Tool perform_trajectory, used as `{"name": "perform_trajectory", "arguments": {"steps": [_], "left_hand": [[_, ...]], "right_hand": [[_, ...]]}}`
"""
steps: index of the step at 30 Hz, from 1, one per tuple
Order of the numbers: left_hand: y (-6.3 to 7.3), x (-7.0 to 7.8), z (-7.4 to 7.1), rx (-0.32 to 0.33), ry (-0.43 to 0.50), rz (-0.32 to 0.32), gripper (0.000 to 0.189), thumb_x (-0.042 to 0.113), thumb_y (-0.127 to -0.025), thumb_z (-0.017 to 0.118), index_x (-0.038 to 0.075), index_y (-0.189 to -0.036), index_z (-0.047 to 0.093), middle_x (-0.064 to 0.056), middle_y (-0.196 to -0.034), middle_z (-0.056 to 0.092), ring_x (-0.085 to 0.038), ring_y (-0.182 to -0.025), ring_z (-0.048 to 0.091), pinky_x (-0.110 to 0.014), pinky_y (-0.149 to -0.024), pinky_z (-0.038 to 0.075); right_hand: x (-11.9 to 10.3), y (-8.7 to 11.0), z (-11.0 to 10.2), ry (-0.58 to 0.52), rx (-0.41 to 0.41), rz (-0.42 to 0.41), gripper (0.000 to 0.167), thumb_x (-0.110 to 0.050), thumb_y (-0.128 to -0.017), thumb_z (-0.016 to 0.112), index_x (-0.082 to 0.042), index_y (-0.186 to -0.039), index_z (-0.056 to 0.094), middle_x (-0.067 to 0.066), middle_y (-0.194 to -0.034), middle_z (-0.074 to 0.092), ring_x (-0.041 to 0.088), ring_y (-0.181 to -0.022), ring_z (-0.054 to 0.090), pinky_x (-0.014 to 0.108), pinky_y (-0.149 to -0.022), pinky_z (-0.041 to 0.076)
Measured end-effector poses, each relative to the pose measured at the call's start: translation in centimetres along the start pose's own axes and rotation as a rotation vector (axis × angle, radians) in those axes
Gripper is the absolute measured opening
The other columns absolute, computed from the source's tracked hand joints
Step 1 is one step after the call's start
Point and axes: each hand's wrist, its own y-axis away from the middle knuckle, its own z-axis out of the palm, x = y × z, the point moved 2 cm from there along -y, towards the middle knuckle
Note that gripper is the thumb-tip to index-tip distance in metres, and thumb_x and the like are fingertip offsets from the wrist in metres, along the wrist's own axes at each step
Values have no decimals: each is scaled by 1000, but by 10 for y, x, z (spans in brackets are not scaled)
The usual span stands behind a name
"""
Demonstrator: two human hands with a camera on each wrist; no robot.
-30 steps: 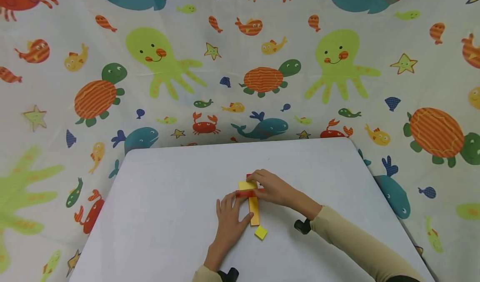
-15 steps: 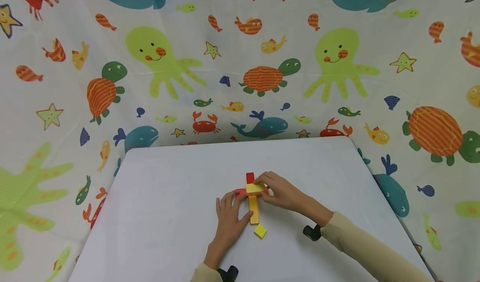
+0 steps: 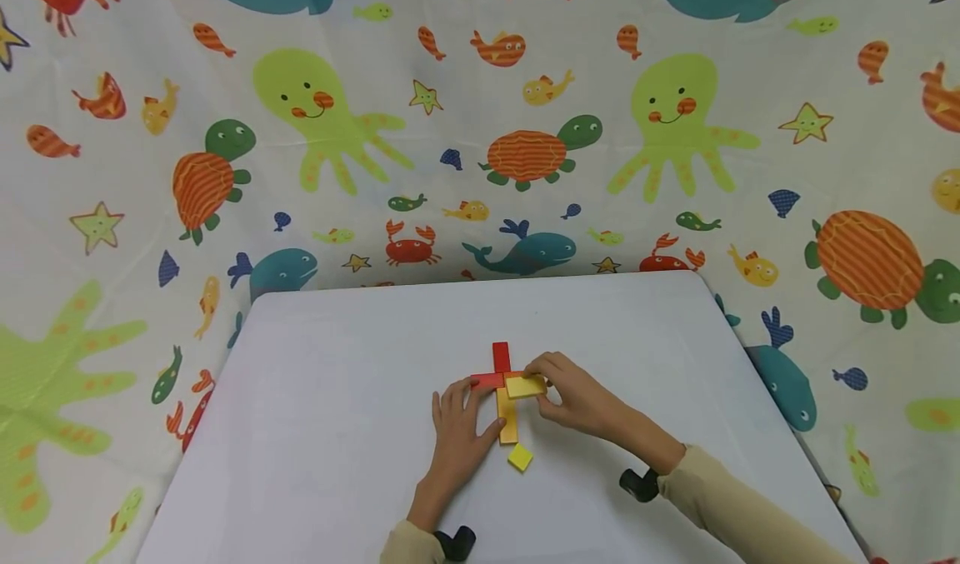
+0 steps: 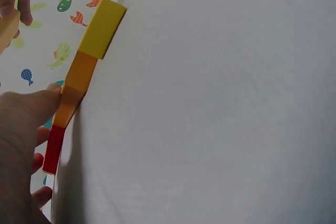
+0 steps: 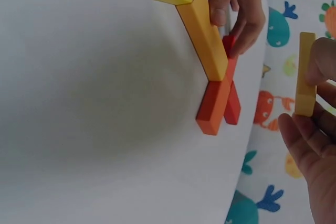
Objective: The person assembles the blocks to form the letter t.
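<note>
My right hand [image 3: 581,393] pinches a pale yellow rectangular block [image 3: 527,387] between thumb and fingers, raised above the table in the right wrist view. Below it lies a cross of wooden blocks: a red block [image 3: 501,357] at the far end, a red block [image 3: 487,380] on the left, an orange-red block [image 5: 214,106] on the right, and a long yellow-orange block [image 3: 507,421] towards me. A small yellow block [image 3: 521,458] sits turned at the near end. My left hand [image 3: 456,439] rests beside the cross, its thumb touching the yellow-orange block and its fingertips at the left red block.
The blocks lie near the middle of a white table [image 3: 337,397]. A cloth [image 3: 450,72] printed with sea animals hangs behind it and down both sides. Black wrist cameras [image 3: 640,486] sit at both wrists.
The right hand has lifted the pale yellow block off the cross and carried it right and towards me, uncovering the far red block. The left hand has stayed put.
</note>
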Motion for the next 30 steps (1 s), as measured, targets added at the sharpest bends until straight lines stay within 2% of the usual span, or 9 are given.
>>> {"name": "perform_trajectory", "arguments": {"steps": [5, 11, 19, 30], "left_hand": [[1, 1, 0, 0, 15, 14, 55, 43, -93, 76, 22, -141, 59, -8, -153, 45, -32, -145, 35, -76, -121, 15], [2, 0, -1, -1, 10, 18, 56, 44, -93, 76, 22, -141, 59, -8, -153, 46, -32, -146, 35, -75, -121, 16], [3, 0, -6, -2, -7, 8, 55, 43, -92, 77, 23, -140, 59, -8, -153, 47, -32, -146, 37, -75, -121, 18], [4, -3, -14, -21, 7, 17, 51, 41, -93, 76, 22, -138, 61, -9, -152, 48, -34, -145, 39, -77, -120, 19]], "right_hand": [[0, 11, 4, -13, 10, 59, 42, -6, -89, 76, -16, -127, 63, -5, -125, 64, 9, -110, 58, 32, -93, 61], [-2, 23, 10, 19, 14, 70, 41, -6, -89, 75, -18, -126, 63, -6, -125, 63, 8, -109, 55, 27, -93, 59], [-7, 35, 18, 8, 15, 101, 43, -6, -87, 78, -19, -126, 65, -8, -125, 64, 7, -112, 56, 30, -99, 59], [-8, 52, 26, 2, 51, 84, 41, -5, -86, 76, -20, -123, 64, -11, -123, 62, 7, -115, 56, 31, -100, 58]]}}
